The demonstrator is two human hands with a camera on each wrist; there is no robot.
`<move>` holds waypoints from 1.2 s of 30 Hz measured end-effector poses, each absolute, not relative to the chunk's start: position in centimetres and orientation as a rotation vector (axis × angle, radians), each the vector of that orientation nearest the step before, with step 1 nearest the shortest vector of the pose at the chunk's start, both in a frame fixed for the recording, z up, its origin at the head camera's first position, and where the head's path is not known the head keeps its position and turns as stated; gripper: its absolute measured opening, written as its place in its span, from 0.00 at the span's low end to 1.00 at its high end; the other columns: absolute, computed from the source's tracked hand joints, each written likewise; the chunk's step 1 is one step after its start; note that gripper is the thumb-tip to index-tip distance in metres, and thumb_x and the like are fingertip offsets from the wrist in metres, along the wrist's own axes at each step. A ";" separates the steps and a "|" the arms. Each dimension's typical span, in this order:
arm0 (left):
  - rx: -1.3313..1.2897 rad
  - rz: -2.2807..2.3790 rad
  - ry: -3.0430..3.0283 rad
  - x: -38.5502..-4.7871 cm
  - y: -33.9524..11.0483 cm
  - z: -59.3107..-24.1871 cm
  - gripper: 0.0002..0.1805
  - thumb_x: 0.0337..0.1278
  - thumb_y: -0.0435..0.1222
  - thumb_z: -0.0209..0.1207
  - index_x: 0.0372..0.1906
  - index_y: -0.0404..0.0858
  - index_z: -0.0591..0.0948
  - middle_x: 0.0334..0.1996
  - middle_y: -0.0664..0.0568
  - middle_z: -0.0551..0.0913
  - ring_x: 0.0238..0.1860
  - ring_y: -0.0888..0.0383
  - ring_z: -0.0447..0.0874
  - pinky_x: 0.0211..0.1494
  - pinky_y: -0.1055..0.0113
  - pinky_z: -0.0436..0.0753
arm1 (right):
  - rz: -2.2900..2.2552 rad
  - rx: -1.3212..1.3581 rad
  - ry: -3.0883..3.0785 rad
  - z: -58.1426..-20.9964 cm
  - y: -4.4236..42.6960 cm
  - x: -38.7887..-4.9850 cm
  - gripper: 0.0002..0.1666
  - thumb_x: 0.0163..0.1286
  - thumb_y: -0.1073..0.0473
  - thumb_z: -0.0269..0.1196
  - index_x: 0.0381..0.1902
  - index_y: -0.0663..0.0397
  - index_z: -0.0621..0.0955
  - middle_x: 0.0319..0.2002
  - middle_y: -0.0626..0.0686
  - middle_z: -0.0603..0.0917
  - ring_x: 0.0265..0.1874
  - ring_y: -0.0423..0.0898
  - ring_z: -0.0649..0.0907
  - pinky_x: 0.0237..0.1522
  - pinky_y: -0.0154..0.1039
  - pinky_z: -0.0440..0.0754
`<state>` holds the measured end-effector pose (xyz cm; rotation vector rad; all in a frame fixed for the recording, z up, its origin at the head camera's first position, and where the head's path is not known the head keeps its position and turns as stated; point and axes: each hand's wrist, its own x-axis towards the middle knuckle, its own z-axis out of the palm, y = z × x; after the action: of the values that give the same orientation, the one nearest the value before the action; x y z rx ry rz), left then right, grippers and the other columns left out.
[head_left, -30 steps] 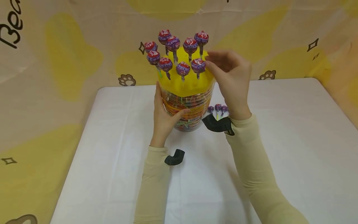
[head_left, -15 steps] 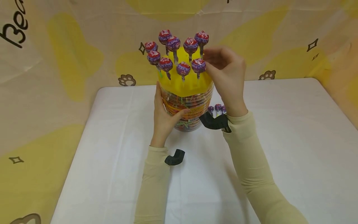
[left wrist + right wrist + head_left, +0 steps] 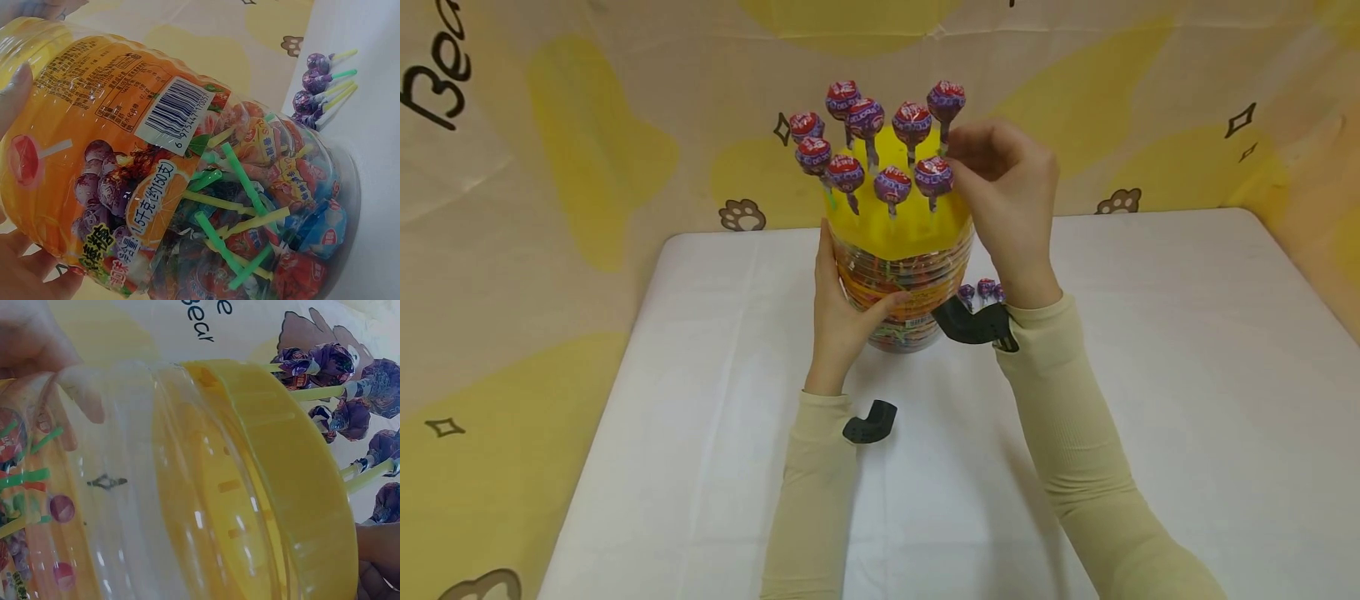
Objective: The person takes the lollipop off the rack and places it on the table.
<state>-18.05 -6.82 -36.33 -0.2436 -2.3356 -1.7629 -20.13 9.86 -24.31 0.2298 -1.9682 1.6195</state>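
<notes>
A ribbed clear jar (image 3: 902, 287) full of wrapped candies stands tilted, its yellow lid (image 3: 898, 233) uppermost. Several purple-and-red lollipops (image 3: 892, 185) stick up in a ring from the lid. My left hand (image 3: 841, 321) grips the jar's left side, thumb across the front; the left wrist view shows its fingers round the orange label (image 3: 69, 125). At the lid's right rear, my right hand (image 3: 1018, 200) has bent fingers and thumb at the stick of the rearmost right lollipop (image 3: 946, 100), seemingly pinching it; the fingertips are partly hidden.
More lollipops (image 3: 986, 288) lie on the white table (image 3: 737, 350) right of the jar, partly behind my right wrist; the left wrist view shows these lollipops (image 3: 315, 81) in a row. A yellow patterned cloth (image 3: 662, 108) hangs behind the table.
My right hand has moved left and slightly up against the lid's edge. The rear right lollipop leans a little further right. My left hand and the jar are nearly unchanged.
</notes>
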 end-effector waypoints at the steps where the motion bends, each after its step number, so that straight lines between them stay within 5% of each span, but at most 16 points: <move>1: -0.243 -1.763 -2.336 -18.0 -6.8 -36.3 0.58 0.49 0.41 0.69 0.75 0.46 0.39 0.74 0.52 0.45 0.72 0.56 0.46 0.73 0.52 0.52 | 1.628 0.233 -1.960 -24.3 9.8 -20.1 0.09 0.59 0.67 0.67 0.38 0.66 0.84 0.37 0.57 0.85 0.35 0.46 0.83 0.45 0.34 0.82; 9: -0.243 -1.766 -2.339 -18.0 -6.8 -36.4 0.58 0.49 0.41 0.69 0.75 0.46 0.39 0.74 0.52 0.45 0.73 0.56 0.46 0.73 0.52 0.52 | 1.550 0.364 -1.868 -24.6 9.9 -20.2 0.07 0.59 0.72 0.66 0.36 0.72 0.83 0.33 0.57 0.85 0.31 0.45 0.83 0.42 0.35 0.83; 36: -0.291 -1.718 -2.320 -18.2 -6.9 -36.6 0.60 0.48 0.41 0.70 0.75 0.47 0.39 0.74 0.52 0.45 0.73 0.56 0.45 0.73 0.52 0.51 | 1.963 0.231 -1.639 -23.8 11.4 -19.5 0.05 0.57 0.71 0.67 0.34 0.67 0.85 0.34 0.58 0.85 0.33 0.51 0.82 0.41 0.35 0.82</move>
<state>-18.15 -6.93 -36.61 -0.2910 -2.3200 -1.7184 -19.52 11.43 -23.78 0.2309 -1.6389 1.9633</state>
